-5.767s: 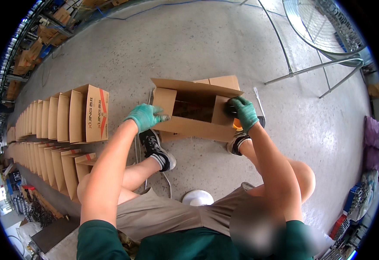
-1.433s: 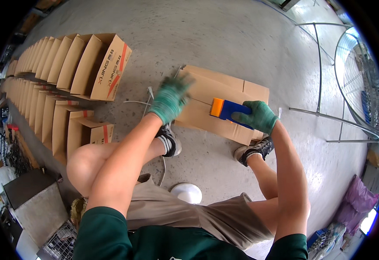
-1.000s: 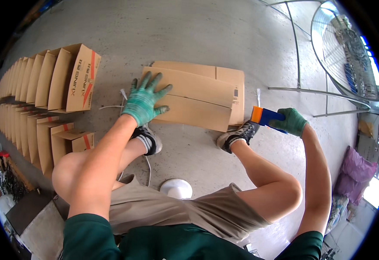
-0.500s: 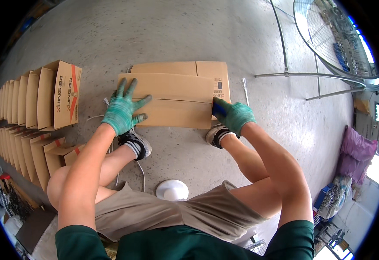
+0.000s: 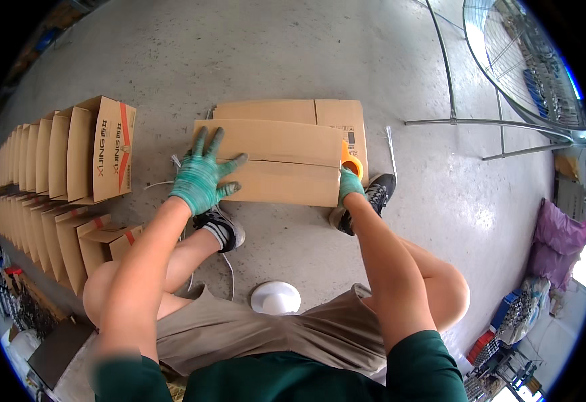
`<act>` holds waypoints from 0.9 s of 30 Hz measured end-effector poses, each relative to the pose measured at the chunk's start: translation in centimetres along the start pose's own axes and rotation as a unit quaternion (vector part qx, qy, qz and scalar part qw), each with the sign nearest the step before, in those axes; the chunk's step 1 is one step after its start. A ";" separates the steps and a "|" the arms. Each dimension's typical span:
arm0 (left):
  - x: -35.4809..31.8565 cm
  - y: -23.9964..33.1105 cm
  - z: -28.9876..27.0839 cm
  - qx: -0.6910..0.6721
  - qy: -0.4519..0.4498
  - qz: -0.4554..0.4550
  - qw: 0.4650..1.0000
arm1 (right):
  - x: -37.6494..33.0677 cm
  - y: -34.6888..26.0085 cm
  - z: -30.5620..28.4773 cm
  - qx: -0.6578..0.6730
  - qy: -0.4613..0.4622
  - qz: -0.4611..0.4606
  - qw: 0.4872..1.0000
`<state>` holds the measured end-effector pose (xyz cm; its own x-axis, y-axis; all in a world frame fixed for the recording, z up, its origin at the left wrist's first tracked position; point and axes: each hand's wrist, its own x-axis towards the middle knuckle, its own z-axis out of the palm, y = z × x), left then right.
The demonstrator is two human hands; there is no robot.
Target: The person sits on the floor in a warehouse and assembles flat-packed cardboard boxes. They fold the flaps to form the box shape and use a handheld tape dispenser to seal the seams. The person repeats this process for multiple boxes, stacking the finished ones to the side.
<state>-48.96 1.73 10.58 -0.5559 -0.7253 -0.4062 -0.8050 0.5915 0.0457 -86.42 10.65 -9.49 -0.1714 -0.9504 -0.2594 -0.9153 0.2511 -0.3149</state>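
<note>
Black shoes: The left and the right are planted on the concrete floor, near the ends of the box.
Green-gloved hands: The left hand lies open, digits spread, pressing on the box's left end; the right hand, at the opposite end, appears to grip a tape dispenser, its digits largely hidden.
Cardboard box: The brown box sits low in front of the person, between the two hands, its flaps folded shut on top.
Likely feel: Stiff along walls and edges, springier where the flaps meet, dry enough for gloves to grip; pressed hard, the cardboard could dent. Weight cannot be told with the contents out of sight.
Best hold: Probably low on the two short ends, one hand at each, clear of the flaps.
Long axis: Left to right across the person, the right end angled slightly nearer; the flap seam runs the same way, and the short ends point left and right.
Cardboard behind: A second brown piece shows along the far and right edges; whether it bears the box is unclear.
Left rows: Open-topped boxes stand in two lines on the floor.
Far right: A metal stand with a round wire guard.
</note>
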 end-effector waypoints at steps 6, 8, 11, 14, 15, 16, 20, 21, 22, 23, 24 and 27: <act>-1.4 -1.0 1.3 -0.012 0.007 -0.016 1.000 | 1.5 -12.1 -11.3 0.276 0.288 -0.005 0.917; -1.2 -0.7 0.8 -0.011 0.009 -0.014 1.000 | 1.2 -17.3 -11.3 0.143 0.247 -0.144 0.947; -1.2 -0.7 0.6 -0.017 0.018 -0.011 1.000 | -0.2 -21.1 -9.7 -0.049 0.177 -0.159 0.970; -1.3 -1.3 2.1 -0.011 0.056 -0.008 0.998 | 0.2 -18.1 -10.2 -0.062 0.160 -0.163 0.972; -1.1 -1.4 3.0 -0.026 0.092 -0.013 0.995 | 0.1 -16.5 -10.6 -0.057 0.166 -0.150 0.973; -0.8 -1.7 3.9 -0.037 0.130 -0.017 0.991 | 0.6 -15.0 -10.4 0.002 0.162 -0.124 0.979; 0.2 -1.5 6.1 -0.189 0.243 -0.095 0.947 | 0.9 -11.1 -8.6 0.362 0.140 -0.044 0.921; 0.1 -1.8 6.7 -0.284 0.271 -0.118 0.912 | 0.8 -11.1 -8.6 0.384 0.110 -0.012 0.917; 0.4 -2.3 7.5 -0.375 0.296 -0.139 0.868 | 0.9 -10.8 -8.6 0.422 0.046 0.058 0.903; 0.8 -2.7 8.4 -0.462 0.326 -0.153 0.811 | 1.1 -9.9 -8.5 0.454 -0.018 0.127 0.882; 1.3 -3.3 8.9 -0.538 0.334 -0.173 0.754 | 1.3 -8.5 -8.5 0.504 -0.049 0.174 0.845; 1.0 -7.4 6.9 -0.718 0.204 -0.260 0.612 | 0.9 -10.7 -10.4 0.680 -0.084 0.141 0.715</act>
<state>-42.14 -0.95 3.53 0.0823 -0.8849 -0.4584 -0.0836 -0.4645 0.8816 -80.58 5.18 3.15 -0.1291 -0.8198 -0.5579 0.3672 0.4831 -0.7948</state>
